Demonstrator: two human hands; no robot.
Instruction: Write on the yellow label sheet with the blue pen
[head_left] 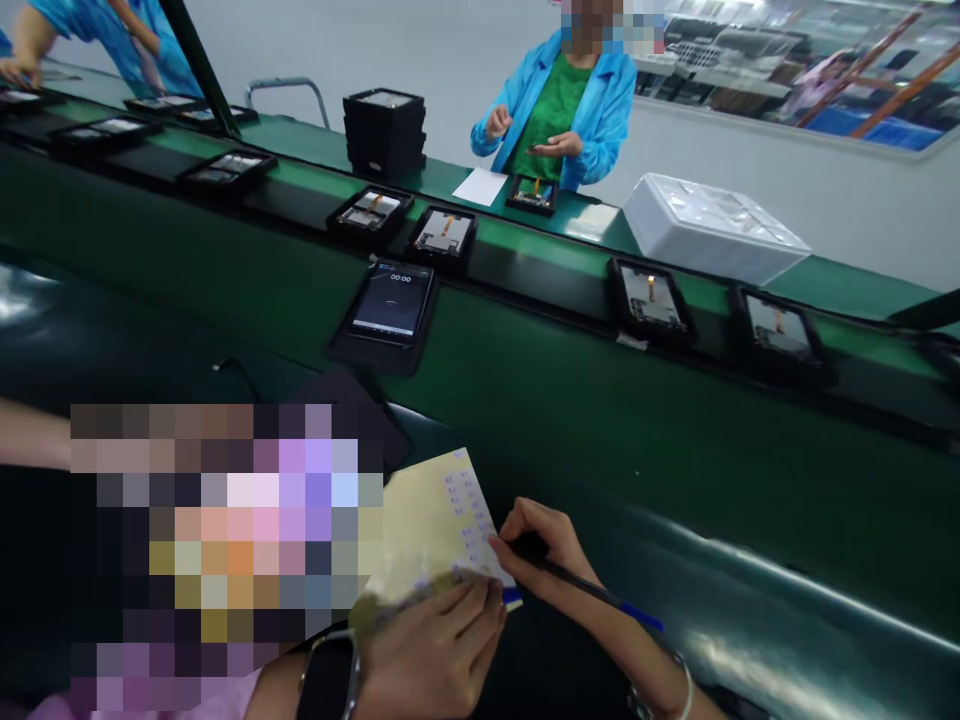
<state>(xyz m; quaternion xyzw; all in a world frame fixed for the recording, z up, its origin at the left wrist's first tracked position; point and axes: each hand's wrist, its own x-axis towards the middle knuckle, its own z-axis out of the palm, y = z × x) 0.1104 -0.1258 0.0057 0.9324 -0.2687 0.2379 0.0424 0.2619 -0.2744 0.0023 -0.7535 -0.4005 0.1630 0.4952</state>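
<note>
A yellowish sheet of paper [427, 510] with small blue marks along its right side lies at the lower middle. My left hand [431, 645], with a dark watch at the wrist, rests over the paper's lower edge, its fingers closed on that edge. To its right, my right hand [551, 545] pinches a dark pen [585, 585] with a blue end, the fingers at the paper's right edge. A tablet [394, 300] showing 00:00 lies on a dark mat beyond the paper.
Several black trays with device parts [442, 235] line the dark conveyor strip. Across it, a person in blue [555, 110] stands between stacked black trays [385, 135] and a white foam box [712, 225]. Another person's arm [34, 435] reaches in from the left, beside a blurred area.
</note>
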